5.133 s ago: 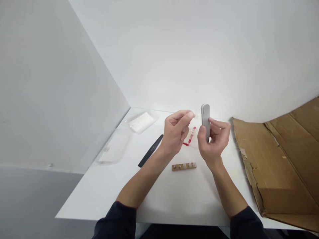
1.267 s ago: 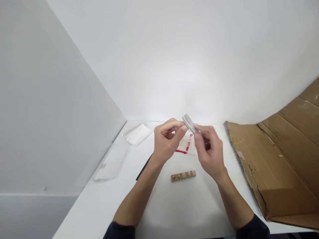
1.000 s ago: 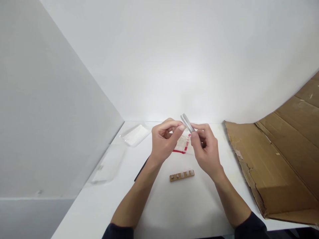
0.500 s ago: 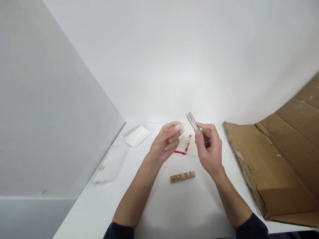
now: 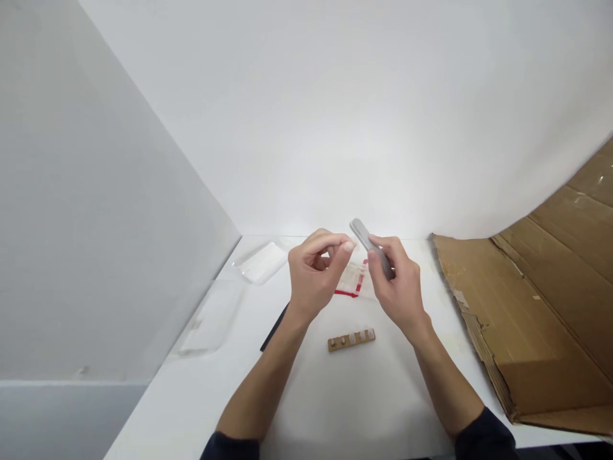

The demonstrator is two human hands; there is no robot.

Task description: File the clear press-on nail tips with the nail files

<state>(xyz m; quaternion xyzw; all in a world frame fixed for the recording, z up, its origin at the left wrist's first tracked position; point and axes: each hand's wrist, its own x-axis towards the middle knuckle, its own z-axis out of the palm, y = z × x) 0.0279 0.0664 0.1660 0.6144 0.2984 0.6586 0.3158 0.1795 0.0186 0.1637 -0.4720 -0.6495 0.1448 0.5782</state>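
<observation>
My left hand (image 5: 318, 275) is closed in a pinch, thumb against forefinger. Its fingertips hide most of a small clear piece that they hold. In my right hand (image 5: 397, 275) is a slim grey bar-shaped tool (image 5: 364, 234) with a rounded end, gripped between thumb and fingers. The tool slants up to the left, its tip close to my left fingertips but apart from them. Below both hands a narrow brown cardboard strip (image 5: 345, 345) lies on the white table, with several small metallic and pale pieces along it.
Behind my hands lies a clear bag with red print (image 5: 352, 281). Two clear plastic packages, one farther back (image 5: 261, 262) and one nearer (image 5: 211, 326), lie at the left. A black strip (image 5: 274, 329) shows beside my left forearm. A cardboard box (image 5: 536, 319) occupies the right side.
My left hand has turned, and its pinch now covers most of the clear piece. The grey tool has shifted slightly left, nearer to it. More of the black strip has come into sight.
</observation>
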